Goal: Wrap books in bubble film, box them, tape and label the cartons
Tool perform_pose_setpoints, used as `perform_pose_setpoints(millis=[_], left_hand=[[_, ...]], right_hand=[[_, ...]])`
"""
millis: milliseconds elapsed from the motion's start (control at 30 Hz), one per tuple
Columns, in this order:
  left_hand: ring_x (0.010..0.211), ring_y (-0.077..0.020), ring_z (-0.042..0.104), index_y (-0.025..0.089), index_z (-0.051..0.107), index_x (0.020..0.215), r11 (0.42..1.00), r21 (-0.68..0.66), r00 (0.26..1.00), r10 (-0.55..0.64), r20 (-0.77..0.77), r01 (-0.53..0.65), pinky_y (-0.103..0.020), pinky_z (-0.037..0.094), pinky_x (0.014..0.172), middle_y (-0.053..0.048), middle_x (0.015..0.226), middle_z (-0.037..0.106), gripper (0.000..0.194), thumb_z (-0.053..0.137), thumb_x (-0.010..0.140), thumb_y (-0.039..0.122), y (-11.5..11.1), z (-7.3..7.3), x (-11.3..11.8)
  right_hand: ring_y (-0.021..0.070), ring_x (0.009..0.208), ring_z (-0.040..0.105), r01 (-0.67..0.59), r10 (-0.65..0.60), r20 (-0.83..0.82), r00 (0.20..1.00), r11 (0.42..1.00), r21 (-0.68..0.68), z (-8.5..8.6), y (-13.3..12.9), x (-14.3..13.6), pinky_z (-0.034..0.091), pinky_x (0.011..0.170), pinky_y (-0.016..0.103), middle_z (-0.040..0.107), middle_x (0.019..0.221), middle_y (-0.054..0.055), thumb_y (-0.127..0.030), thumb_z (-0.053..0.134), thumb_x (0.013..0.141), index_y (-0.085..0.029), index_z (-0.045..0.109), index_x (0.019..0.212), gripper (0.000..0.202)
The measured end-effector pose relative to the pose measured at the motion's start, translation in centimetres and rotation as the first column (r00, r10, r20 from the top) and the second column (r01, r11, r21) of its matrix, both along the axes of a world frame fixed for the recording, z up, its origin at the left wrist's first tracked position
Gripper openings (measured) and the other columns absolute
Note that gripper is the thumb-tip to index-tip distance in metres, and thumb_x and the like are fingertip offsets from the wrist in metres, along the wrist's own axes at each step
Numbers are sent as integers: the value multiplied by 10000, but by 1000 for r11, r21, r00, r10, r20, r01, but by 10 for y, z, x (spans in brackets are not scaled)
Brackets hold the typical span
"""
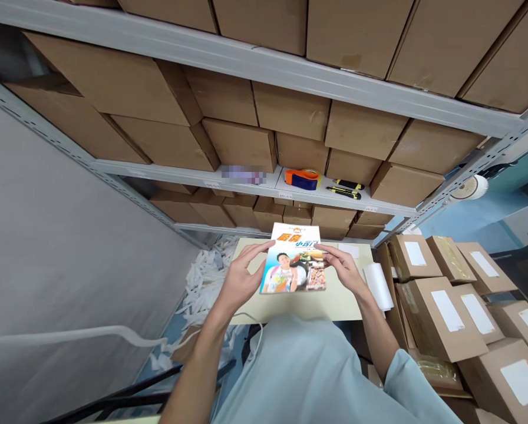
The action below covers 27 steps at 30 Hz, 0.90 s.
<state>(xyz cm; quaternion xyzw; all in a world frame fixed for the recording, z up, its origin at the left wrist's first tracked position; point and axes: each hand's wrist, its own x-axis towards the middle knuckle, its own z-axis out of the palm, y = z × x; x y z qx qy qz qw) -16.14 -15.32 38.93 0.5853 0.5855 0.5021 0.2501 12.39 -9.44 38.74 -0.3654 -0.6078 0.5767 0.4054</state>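
Observation:
A book [294,259] with a colourful cover, showing a person and dishes of food under large orange and blue characters, is held up over a pale yellow table [335,303]. At its left edge is my left hand [243,275], fingers along the side and tips near the upper corner. My right hand [344,268] grips the right edge, with its fingertips at the cover's upper right. The book's front faces up toward me, and its underside is hidden.
Shelves of cardboard boxes [241,141] rise ahead, with a tape dispenser [302,179] and box cutters [344,192] on one. A white roll [378,287] lies at the table's right. Labelled boxes [443,318] are stacked right; white paper strips [211,277] lie left.

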Motion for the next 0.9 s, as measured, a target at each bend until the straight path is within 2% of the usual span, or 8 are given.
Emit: perform_pose_setpoints(millis=[100, 233, 300, 400, 600, 700, 800, 900], left_hand=[[962, -252, 732, 234, 848, 972, 998, 1, 998, 59, -2, -59, -357, 611, 938, -82, 994, 815, 361, 717, 917, 566, 3, 8, 3], [725, -207, 651, 210, 812, 795, 990, -99, 994, 106, 35, -102, -295, 552, 685, -53, 772, 767, 471, 733, 878, 667, 12, 13, 7], [691, -203, 653, 201, 810, 763, 984, -154, 992, 99, 74, -86, -281, 517, 618, -55, 756, 776, 520, 746, 853, 709, 16, 12, 8], [687, -216, 685, 194, 834, 764, 978, -188, 987, 114, 110, -92, -278, 509, 595, -67, 768, 801, 542, 773, 819, 729, 21, 9, 8], [735, -240, 716, 200, 913, 1054, 978, -176, 992, 125, 36, -117, -318, 569, 698, -88, 878, 851, 569, 744, 871, 712, 17, 1, 4], [814, -246, 745, 201, 887, 1199, 983, -171, 997, 73, 16, -69, -323, 598, 768, -100, 970, 861, 612, 669, 942, 711, 10, -6, 3], [1017, -269, 787, 180, 825, 1334, 984, -178, 996, 23, 89, -7, -333, 628, 872, -134, 1157, 855, 666, 584, 1007, 708, 5, -22, 5], [1155, -286, 784, 151, 698, 1510, 980, -191, 974, -4, 226, 48, -375, 636, 994, -178, 1333, 812, 776, 670, 959, 697, 3, -46, 7]], right_hand=[[209, 668, 791, -62, 62, -8, 998, 995, -84, 7, -1, -4, 633, 644, 331, 883, 1068, 120, -670, 799, 917, -208, 841, 1089, 494], [105, 365, 526, 0, 2, 9, 1000, 982, -189, 7, 7, -13, 423, 433, 248, 831, 721, 105, -808, 740, 901, -179, 739, 765, 643], [74, 323, 397, -2, 6, 16, 1000, 968, -251, 1, 13, -17, 318, 391, 241, 756, 573, 68, -860, 754, 842, -186, 711, 660, 700], [64, 330, 344, -22, 28, 14, 1000, 946, -322, -11, 18, -22, 260, 391, 247, 694, 497, 51, -895, 781, 777, -188, 697, 586, 737], [118, 430, 560, 85, -114, -69, 991, 941, -329, -27, 11, -24, 430, 464, 282, 878, 1004, 197, -887, 712, 877, -164, 744, 846, 724], [175, 588, 723, 97, -147, -114, 983, 928, -360, -33, 7, -25, 536, 559, 289, 877, 1088, 173, -861, 727, 883, -163, 796, 1042, 720], [219, 816, 805, 83, -130, -113, 985, 931, -355, -45, 4, -25, 609, 691, 295, 873, 1103, 109, -735, 870, 822, -195, 796, 1293, 720], [249, 1021, 812, 56, -84, -85, 993, 956, -288, -63, 0, -26, 649, 830, 330, 860, 1208, 103, -683, 908, 801, -229, 765, 1372, 744]])
